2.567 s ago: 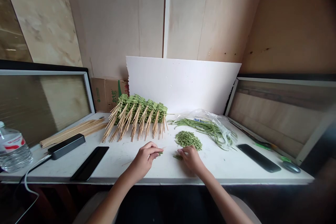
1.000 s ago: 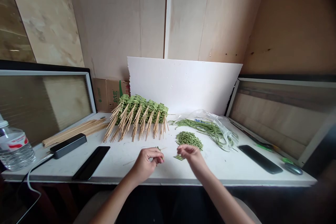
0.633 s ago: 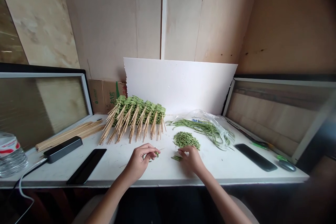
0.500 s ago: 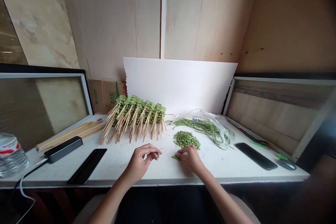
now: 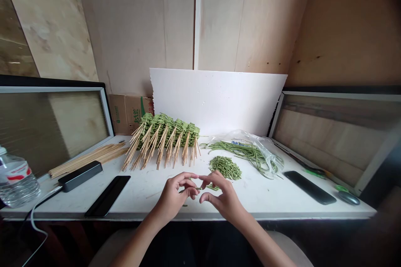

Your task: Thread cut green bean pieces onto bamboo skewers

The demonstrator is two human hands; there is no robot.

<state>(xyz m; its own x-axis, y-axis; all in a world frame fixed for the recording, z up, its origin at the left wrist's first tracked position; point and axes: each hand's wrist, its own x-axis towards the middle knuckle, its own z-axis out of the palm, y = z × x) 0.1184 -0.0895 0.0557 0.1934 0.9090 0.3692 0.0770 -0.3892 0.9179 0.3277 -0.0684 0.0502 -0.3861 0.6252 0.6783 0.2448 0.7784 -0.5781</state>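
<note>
My left hand is closed in a pinch on a thin bamboo skewer, mostly hidden by the fingers. A green bean piece shows at its fingertips. My right hand meets it from the right, index fingertip against the left fingers and thumb held apart below. Behind the right fingers lie a few cut bean pieces. Just beyond is a heap of cut green beans. Stacked skewers of bean pieces stand at the back left, their bare bamboo ends pointing toward me.
Loose bamboo skewers lie left, near a black box, a phone and a water bottle. Long beans spill from a plastic bag at right. Another phone and a mouse lie farther right.
My right hand has lifted from the bean pieces beside the heap and come left to my left hand. Its thumb and index finger have parted. The view has shifted slightly.
</note>
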